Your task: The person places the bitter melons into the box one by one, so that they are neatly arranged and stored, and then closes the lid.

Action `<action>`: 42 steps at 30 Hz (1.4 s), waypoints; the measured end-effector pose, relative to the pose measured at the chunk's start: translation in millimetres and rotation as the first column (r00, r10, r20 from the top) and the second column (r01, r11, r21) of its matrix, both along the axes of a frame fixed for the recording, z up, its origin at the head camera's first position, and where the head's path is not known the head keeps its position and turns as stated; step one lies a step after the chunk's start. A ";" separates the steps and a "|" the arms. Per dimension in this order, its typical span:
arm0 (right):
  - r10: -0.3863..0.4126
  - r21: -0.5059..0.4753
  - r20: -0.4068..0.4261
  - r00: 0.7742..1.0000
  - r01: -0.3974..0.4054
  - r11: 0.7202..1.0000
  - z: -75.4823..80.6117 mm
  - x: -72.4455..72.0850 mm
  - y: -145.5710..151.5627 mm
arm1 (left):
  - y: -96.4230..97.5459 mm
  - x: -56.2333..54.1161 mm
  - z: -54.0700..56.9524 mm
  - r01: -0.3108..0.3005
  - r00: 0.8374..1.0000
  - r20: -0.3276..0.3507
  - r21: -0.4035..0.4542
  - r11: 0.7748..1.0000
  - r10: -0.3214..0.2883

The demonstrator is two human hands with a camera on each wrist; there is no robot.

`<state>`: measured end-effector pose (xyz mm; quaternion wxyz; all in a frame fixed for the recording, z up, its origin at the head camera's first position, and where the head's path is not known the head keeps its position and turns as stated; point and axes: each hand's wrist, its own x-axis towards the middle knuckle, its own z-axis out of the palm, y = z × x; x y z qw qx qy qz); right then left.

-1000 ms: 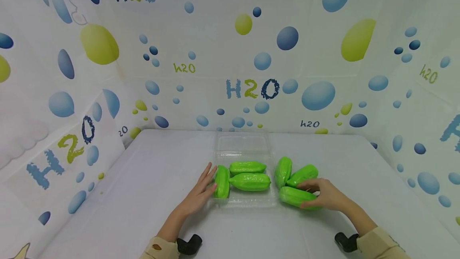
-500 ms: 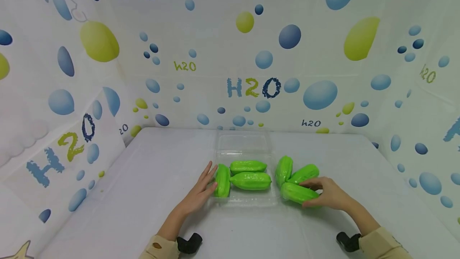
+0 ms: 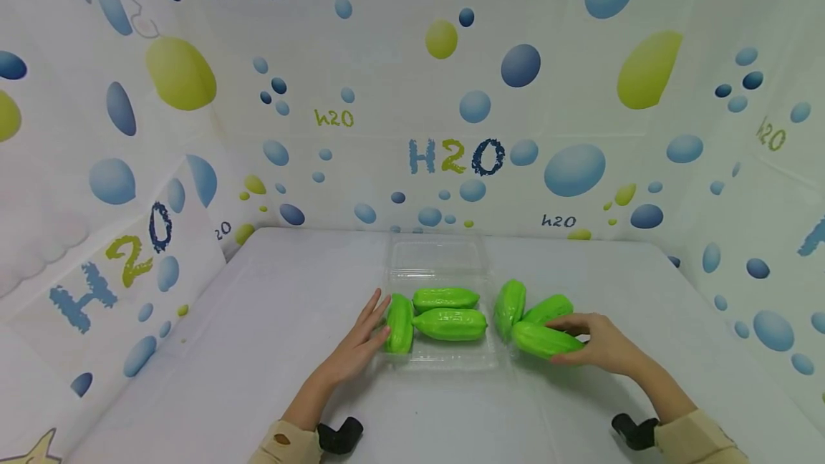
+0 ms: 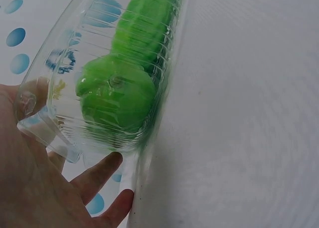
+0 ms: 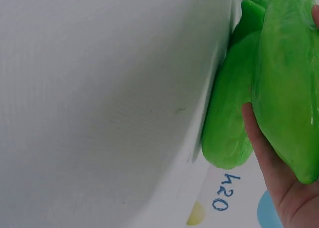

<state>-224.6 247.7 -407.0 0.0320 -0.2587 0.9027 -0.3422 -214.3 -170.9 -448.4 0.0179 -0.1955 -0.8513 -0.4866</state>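
Observation:
My right hand (image 3: 602, 344) grips a ridged, cucumber-shaped green vegetable (image 3: 544, 340) with fingers and thumb at its near right side. In the right wrist view, that vegetable (image 5: 286, 83) has a pointed end towards the palm, beside another green one (image 5: 227, 108). Two similar vegetables, one at left (image 3: 511, 303) and one behind (image 3: 551, 308), lie close to it. My left hand (image 3: 357, 349) rests against the left side of a clear plastic clamshell box (image 3: 451, 358), its fingers mostly straight. Three green vegetables are inside: one upright in view (image 3: 400, 324), two crosswise (image 3: 450, 324).
The box's clear lid (image 3: 435, 258) is folded back behind it. A white cloth (image 3: 309, 271) covers the table, and a dotted backdrop (image 3: 361, 77) stands around it. Black wrist-worn devices (image 3: 340, 437) sit below both hands.
My right hand has moved slightly right and away from the box, and the vegetable in it has shifted the same way and tilted. The left hand has stayed at the box.

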 end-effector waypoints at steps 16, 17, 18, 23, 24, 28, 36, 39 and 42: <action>-0.004 -0.004 -0.059 0.998 0.004 1.000 14.2 -5.9 4.4 | 1.1 3.7 6.3 -0.015 1.000 0.000 -0.026 1.000 0.015; -0.010 -0.010 -0.057 0.998 0.010 1.000 16.2 -6.1 4.6 | 2.2 6.2 10.7 -0.016 1.000 0.002 -0.023 1.000 0.016; -0.013 -0.016 -0.058 0.998 0.013 1.000 18.2 -6.3 4.7 | 3.2 8.9 15.5 -0.015 1.000 0.009 -0.023 1.000 0.015; -0.019 -0.032 -0.077 0.997 0.017 0.999 25.3 -7.5 2.6 | 5.2 15.8 29.2 0.000 0.999 0.035 -0.024 1.000 0.001; -0.021 -0.033 -0.082 0.996 0.018 0.999 25.5 -8.3 2.0 | 3.8 13.3 24.8 0.003 1.000 0.030 -0.031 1.000 -0.002; -0.012 -0.043 -0.078 0.997 0.009 0.999 26.1 -10.7 -1.7 | -0.8 1.0 3.6 0.011 1.000 -0.008 -0.037 0.999 -0.011; 0.003 -0.065 -0.032 0.999 -0.005 0.998 27.9 -13.8 -13.9 | -0.2 -0.6 2.4 0.008 1.000 -0.003 -0.053 0.999 -0.009; 0.014 -0.074 -0.032 0.999 -0.016 0.997 27.2 -16.3 -19.8 | 0.2 -0.2 2.3 0.008 1.000 -0.004 -0.050 0.999 -0.008; 0.023 -0.087 -0.024 0.999 -0.025 0.996 27.0 -18.8 -26.6 | 0.6 0.3 2.7 0.006 1.000 -0.004 -0.032 0.999 -0.006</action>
